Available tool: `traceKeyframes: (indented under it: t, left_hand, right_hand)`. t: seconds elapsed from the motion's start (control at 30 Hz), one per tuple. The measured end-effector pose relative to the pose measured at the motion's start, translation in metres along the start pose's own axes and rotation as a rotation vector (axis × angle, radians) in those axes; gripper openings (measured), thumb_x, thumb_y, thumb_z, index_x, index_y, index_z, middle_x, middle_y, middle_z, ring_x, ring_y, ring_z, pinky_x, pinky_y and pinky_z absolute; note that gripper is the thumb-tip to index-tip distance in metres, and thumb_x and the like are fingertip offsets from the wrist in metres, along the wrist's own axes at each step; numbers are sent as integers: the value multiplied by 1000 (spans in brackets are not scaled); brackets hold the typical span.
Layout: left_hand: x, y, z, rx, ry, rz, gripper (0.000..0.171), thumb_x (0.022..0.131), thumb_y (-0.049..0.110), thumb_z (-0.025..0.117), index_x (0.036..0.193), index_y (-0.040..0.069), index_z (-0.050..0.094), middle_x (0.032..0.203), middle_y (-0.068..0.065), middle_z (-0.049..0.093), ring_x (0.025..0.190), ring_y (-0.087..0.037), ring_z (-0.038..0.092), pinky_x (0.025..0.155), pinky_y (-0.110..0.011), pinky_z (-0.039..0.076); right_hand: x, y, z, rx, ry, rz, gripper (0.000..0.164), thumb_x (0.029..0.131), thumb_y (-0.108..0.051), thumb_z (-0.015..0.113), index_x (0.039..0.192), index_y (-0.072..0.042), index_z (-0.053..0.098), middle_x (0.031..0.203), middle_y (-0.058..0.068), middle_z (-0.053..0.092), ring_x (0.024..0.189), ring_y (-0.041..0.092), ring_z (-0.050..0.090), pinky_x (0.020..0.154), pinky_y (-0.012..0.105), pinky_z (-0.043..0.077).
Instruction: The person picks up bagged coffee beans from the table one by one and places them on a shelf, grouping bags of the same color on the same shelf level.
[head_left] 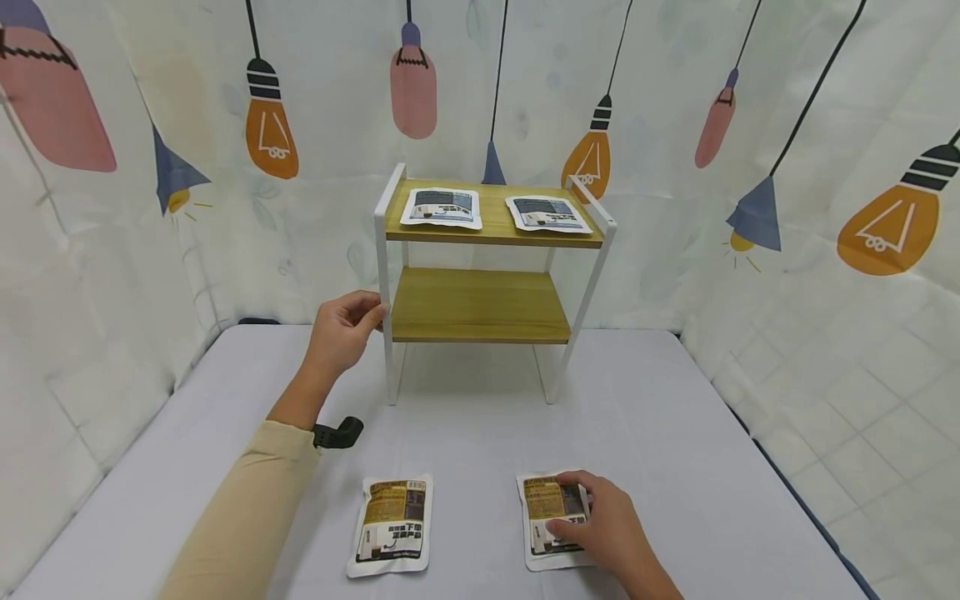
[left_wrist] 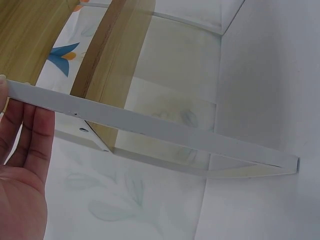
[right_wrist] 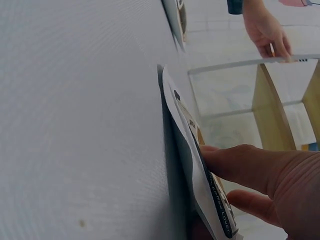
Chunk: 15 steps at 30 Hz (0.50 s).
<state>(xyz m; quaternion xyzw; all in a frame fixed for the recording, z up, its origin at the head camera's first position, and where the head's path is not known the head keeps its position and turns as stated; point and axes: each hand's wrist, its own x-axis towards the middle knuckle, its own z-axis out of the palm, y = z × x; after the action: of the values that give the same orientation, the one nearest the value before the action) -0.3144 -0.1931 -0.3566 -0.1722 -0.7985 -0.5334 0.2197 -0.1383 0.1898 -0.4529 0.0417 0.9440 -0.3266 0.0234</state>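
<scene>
A small two-tier shelf rack (head_left: 480, 304) with wooden boards and a white frame stands at the back of the table. My left hand (head_left: 347, 329) pinches its left front post (left_wrist: 150, 125) between thumb and fingers. Near the front of the table, my right hand (head_left: 603, 525) grips a flat white-edged pouch (head_left: 542, 546) with a brown and black print. In the right wrist view, fingers lie on the face of this pouch (right_wrist: 181, 117), and its near edge stands slightly off the table. A similar pouch (head_left: 393, 529) lies flat to its left.
On the rack's top board lie two more pouches, one at left (head_left: 442, 208) and one at right (head_left: 547, 214), with blue-grey print. A white cloth covers the table (head_left: 465, 450). Fabric walls (head_left: 330, 208) printed with lamps enclose the back and sides.
</scene>
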Motion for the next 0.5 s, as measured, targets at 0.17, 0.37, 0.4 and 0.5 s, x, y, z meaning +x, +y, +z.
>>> traceKeyframes:
  t: [0.17,0.37,0.4,0.5]
  left_hand:
    - [-4,19,-1,-13,-5,-13,21,101,8,64,115,-6,70,100,-25,71,77,-14,67,73,-11,55]
    - [-5,24,-1,-7,-9,-12,21,101,9,64,114,-7,70,98,-24,71,77,-14,67,73,-11,55]
    - [-4,20,-1,-4,-9,-8,22,101,8,64,114,-8,70,99,-25,71,77,-13,67,73,-11,55]
    - [-1,8,0,-4,-7,-8,22,101,11,64,115,-5,71,101,-26,71,77,-12,66,73,-11,55]
  right_hand:
    - [1,-1,-1,18,-2,1,61,63,-29,98,117,-24,73,127,11,71,117,31,65,98,59,52]
    - [2,1,-1,52,-10,-7,57,63,-29,98,114,-26,74,128,13,71,114,28,65,97,57,53]
    - [2,1,0,60,-9,-9,56,63,-28,98,113,-26,75,128,13,71,113,27,65,96,57,53]
    - [2,3,0,87,-2,-20,54,62,-26,98,111,-27,75,128,11,71,113,25,65,97,54,53]
